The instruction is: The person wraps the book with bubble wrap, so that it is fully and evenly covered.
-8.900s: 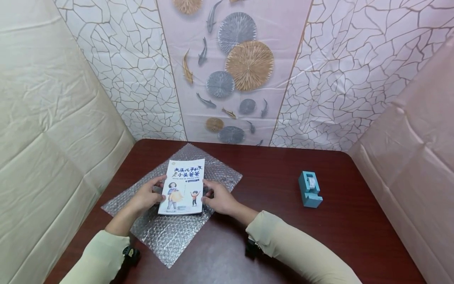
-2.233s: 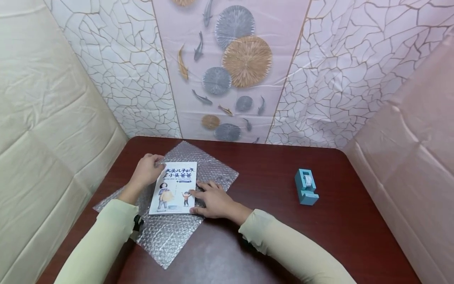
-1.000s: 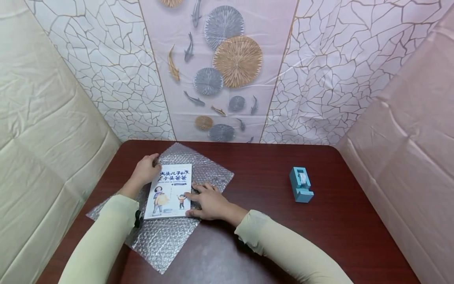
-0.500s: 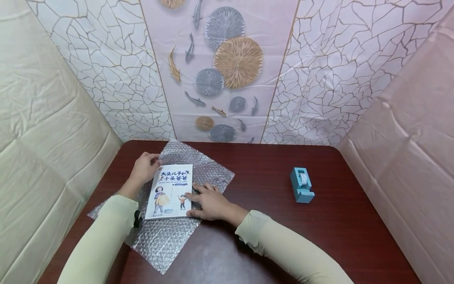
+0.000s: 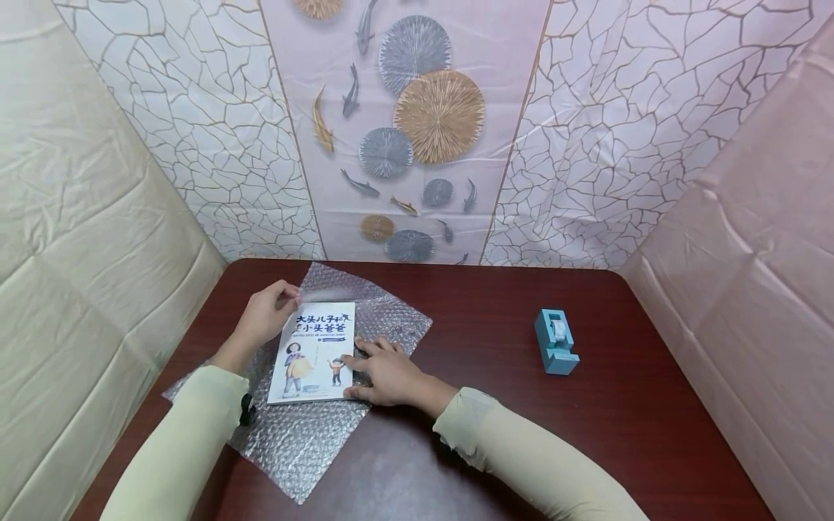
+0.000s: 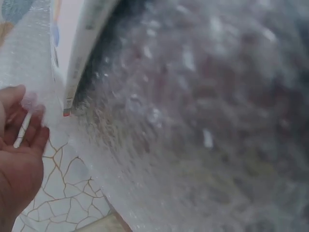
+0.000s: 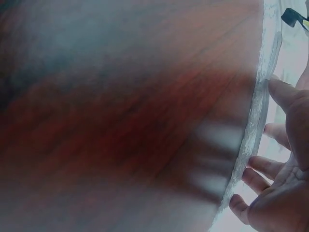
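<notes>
A paperback picture book [image 5: 319, 354] with a white cover lies face up on a sheet of bubble wrap [image 5: 306, 449], which is set cornerwise on the table. My left hand [image 5: 263, 315] is by the book's upper left corner. Its thumb and fingers pinch the wrap's edge, lifted there, as the left wrist view shows beside the book's corner [image 6: 67, 92]. My right hand [image 5: 391, 373] rests on the book's right edge, fingers spread, with index finger and thumb on the cover. In the right wrist view these fingers [image 7: 265, 166] reach over the wrap's rim.
A blue tape dispenser [image 5: 556, 342] with a roll of clear tape stands on the right of the dark red table [image 5: 482, 347]. Quilted cloth panels [image 5: 98, 239] flank the table, and a patterned curtain [image 5: 573, 145] hangs behind it.
The left hand has gone from the book's left side to the wrap's upper left edge and lifted it, folding it slightly toward the book. The right hand now presses the book, which lies flat.
</notes>
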